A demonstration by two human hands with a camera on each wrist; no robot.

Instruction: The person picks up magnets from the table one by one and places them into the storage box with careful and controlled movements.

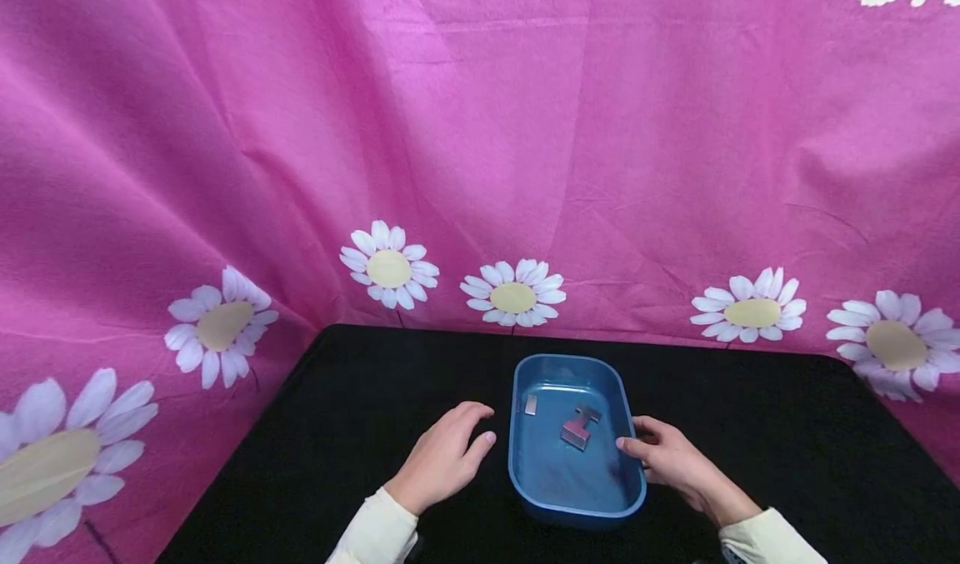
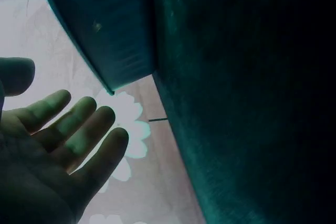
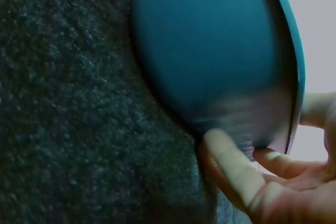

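Note:
A blue rectangular plastic tub (image 1: 577, 489) with rounded corners sits on the black table. Inside it, small shiny silver-pink pieces (image 1: 576, 436) lie in a cluster near the middle, and one flat silver piece (image 1: 531, 404) is by the left wall. My right hand (image 1: 667, 460) grips the tub's right side, thumb over the rim; the right wrist view has its fingers (image 3: 233, 166) against the outer wall. To the left of the tub is my left hand (image 1: 446, 456), holding nothing. Its fingers (image 2: 97, 135) are spread and loosely extended, apart from the tub wall.
The black cloth-covered tabletop (image 1: 360, 381) extends around the tub on both sides. Behind and to the left hangs a pink curtain (image 1: 480, 147) printed with white daisies and partly cut-off white lettering. Pale sleeves (image 1: 378, 526) cover both forearms.

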